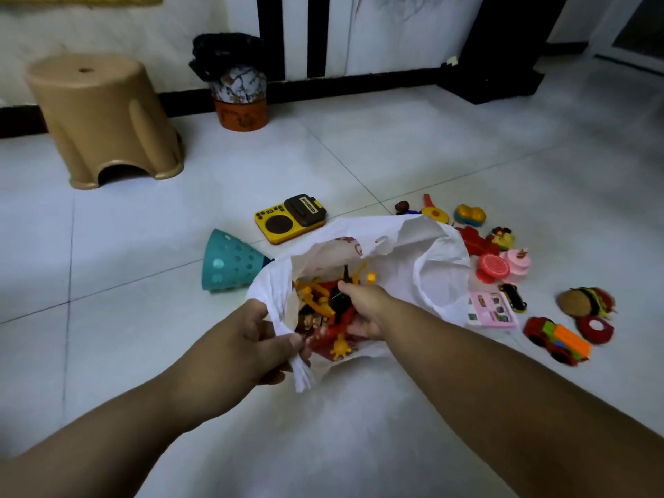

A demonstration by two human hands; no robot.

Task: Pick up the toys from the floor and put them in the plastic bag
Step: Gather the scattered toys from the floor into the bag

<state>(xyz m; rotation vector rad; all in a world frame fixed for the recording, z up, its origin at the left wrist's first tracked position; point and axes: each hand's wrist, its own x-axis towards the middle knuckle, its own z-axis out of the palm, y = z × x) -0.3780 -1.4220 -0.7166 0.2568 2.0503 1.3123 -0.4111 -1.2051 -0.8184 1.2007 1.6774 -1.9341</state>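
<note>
A white plastic bag (436, 262) lies open on the tiled floor with red and yellow toys (334, 336) inside. My left hand (260, 339) grips the bag's near rim. My right hand (363, 309) reaches into the bag, its fingers around a black toy (339, 298). Loose toys lie around the bag: a yellow toy stove (289, 219), a teal perforated cone (230, 262), a pink cake (517, 264), a pink card (492, 309), a red truck (555, 339) and a toy burger (585, 300).
A tan plastic stool (102, 120) stands at the back left. A small bin with a black liner (235, 82) sits against the wall. Dark furniture (503, 48) stands at the back right. More small toys (469, 215) lie beyond the bag.
</note>
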